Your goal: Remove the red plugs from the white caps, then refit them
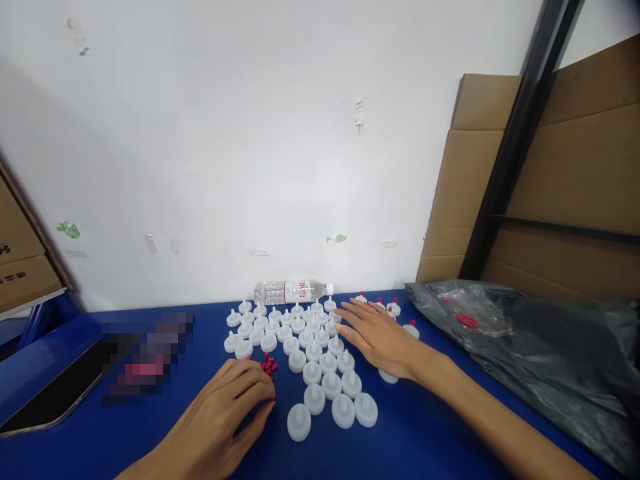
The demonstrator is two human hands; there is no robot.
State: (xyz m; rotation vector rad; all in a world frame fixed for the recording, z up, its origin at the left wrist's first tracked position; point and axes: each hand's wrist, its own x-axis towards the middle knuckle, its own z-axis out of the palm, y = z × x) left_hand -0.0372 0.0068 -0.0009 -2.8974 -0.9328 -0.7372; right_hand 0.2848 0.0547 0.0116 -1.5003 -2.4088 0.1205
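Many white plastic nozzle caps [313,351] stand upright in a loose cluster on the blue table [420,427]. My left hand [227,413] is at the cluster's near left, beside a small pile of red caps [269,365]. Its fingers are curled, thumb and forefinger meeting, with a trace of red at their tips. My right hand [377,333] stretches palm down over the right side of the cluster, fingers extended and holding nothing visible. Past it stand several white nozzle caps with red tips [411,329]. Its palm and wrist partly hide other caps.
A clear plastic bottle [293,292] lies along the wall behind the cluster. To the right, a dark grey plastic bag [540,360] carries a clear bag of red pieces [467,320]. Cardboard [470,180] leans beside a black post. A black flat object [55,393] lies at left.
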